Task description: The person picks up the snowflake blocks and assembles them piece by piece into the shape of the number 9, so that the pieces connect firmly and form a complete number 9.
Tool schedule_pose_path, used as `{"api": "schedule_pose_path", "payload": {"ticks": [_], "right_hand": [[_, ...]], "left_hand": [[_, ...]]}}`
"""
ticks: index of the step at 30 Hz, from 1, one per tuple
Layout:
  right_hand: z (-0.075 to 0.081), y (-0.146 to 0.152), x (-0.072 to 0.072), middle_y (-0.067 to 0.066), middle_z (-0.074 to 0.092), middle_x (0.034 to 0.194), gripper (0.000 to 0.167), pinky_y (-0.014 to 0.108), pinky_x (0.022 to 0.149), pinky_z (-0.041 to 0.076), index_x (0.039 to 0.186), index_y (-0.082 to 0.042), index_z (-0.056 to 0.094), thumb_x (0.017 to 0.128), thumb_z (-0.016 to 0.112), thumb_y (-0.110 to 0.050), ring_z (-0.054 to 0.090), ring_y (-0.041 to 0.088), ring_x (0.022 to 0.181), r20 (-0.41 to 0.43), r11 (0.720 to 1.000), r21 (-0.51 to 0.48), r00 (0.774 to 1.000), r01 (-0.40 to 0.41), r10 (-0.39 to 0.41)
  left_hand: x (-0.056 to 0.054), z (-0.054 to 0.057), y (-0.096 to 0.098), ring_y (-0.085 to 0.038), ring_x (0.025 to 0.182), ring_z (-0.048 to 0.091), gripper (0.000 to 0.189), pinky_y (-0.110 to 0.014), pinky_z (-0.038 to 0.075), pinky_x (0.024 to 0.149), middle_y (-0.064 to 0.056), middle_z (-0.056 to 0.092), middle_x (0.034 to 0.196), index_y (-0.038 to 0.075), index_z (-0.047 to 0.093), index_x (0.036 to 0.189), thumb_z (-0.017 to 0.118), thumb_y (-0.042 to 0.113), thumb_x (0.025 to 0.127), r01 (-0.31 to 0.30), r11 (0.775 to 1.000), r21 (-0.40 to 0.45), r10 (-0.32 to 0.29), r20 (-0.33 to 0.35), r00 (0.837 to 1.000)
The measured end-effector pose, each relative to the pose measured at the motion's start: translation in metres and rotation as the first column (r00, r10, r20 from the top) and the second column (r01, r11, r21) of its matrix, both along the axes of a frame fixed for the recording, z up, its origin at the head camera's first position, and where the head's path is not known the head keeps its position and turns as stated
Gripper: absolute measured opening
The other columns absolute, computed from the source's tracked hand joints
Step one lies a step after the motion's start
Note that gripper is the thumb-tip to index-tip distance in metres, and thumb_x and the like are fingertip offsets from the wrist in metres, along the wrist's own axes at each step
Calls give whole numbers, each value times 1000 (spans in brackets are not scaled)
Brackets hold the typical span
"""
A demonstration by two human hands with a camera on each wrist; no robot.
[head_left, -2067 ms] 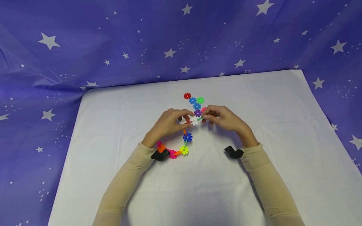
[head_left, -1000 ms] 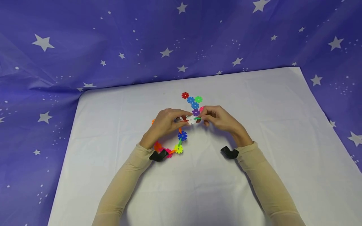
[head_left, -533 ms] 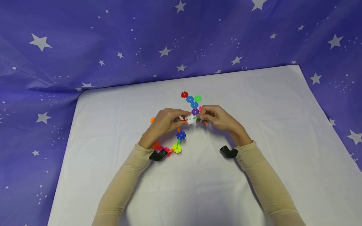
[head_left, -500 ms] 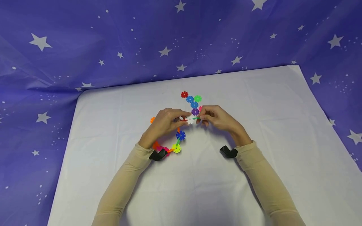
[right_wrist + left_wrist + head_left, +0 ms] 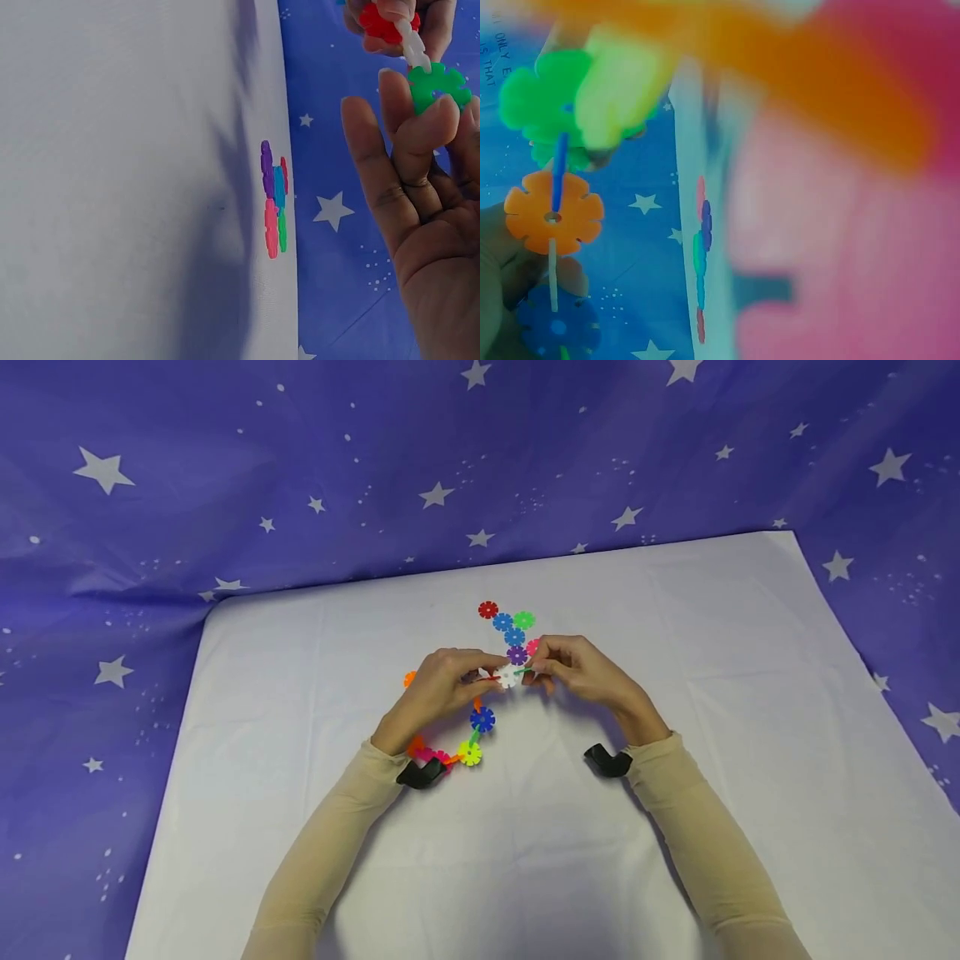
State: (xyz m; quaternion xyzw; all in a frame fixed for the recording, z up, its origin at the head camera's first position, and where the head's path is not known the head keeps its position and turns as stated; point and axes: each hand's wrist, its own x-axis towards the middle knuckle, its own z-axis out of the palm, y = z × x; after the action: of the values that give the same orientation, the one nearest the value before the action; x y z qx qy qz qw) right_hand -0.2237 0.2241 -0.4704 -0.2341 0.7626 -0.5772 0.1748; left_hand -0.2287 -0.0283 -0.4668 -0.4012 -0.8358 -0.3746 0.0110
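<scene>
Near the middle of the table in the head view, my left hand (image 5: pixel 450 681) pinches a red notched plastic disc (image 5: pixel 390 26) at the end of a linked chain. A white disc (image 5: pixel 507 677) slots onto this red one. On its other side a green disc (image 5: pixel 439 86) meets the white disc's edge, pinched between thumb and fingers of my right hand (image 5: pixel 581 668). The chain curls down below my left hand through a blue disc (image 5: pixel 483 720) and a yellow disc (image 5: pixel 470 753). In the left wrist view, an orange disc (image 5: pixel 553 214) of the chain shows close up.
Several loose discs lie beyond my hands on the white tablecloth (image 5: pixel 645 860): red (image 5: pixel 488 610), light blue (image 5: pixel 503 622), bright green (image 5: pixel 524 620), purple (image 5: pixel 517 656) and pink (image 5: pixel 533 647). A starry purple cloth (image 5: pixel 375 460) hangs behind the table.
My right hand has come slightly left, bringing the green disc closer against the white one. In the last half second it lifts a little and the green disc tilts. My left hand keeps its pinch.
</scene>
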Motion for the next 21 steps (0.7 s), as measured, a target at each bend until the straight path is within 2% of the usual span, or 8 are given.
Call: {"api": "schedule_pose_path", "payload": {"ticks": [10,14,18,21], "right_hand": [[0,-4,1,28,68,92,18,25,73,51,88,6,59,100,51,-5,60,46,73,6,1000,-24,1000,-5,5],[2,-4,1,26,69,90,17,31,65,50,92,5,57,102,48,-5,59,42,68,-35,1000,0,999,-7,7],[6,-4,2,23,70,90,13,36,60,51,99,1,58,102,48,-6,60,26,62,-122,997,77,992,-2,11],[8,-5,2,19,72,93,8,33,61,52,101,-1,60,100,52,-2,60,21,63,-154,993,115,988,2,16]], "left_hand": [[-3,0,-5,-12,71,63,34,-28,52,66,-3,73,89,9,74,114,79,19,82,-2,999,35,3,-33,999],[-4,0,-5,-12,71,60,34,-28,50,66,-4,73,92,7,73,115,78,18,84,12,998,57,-14,35,999],[-4,1,-6,-11,73,60,33,-28,51,68,-5,74,97,5,72,116,76,19,86,12,998,54,-17,95,995],[-4,1,-7,-11,73,61,33,-28,51,68,-5,75,98,6,72,116,76,19,86,0,999,34,-4,106,994]]}}
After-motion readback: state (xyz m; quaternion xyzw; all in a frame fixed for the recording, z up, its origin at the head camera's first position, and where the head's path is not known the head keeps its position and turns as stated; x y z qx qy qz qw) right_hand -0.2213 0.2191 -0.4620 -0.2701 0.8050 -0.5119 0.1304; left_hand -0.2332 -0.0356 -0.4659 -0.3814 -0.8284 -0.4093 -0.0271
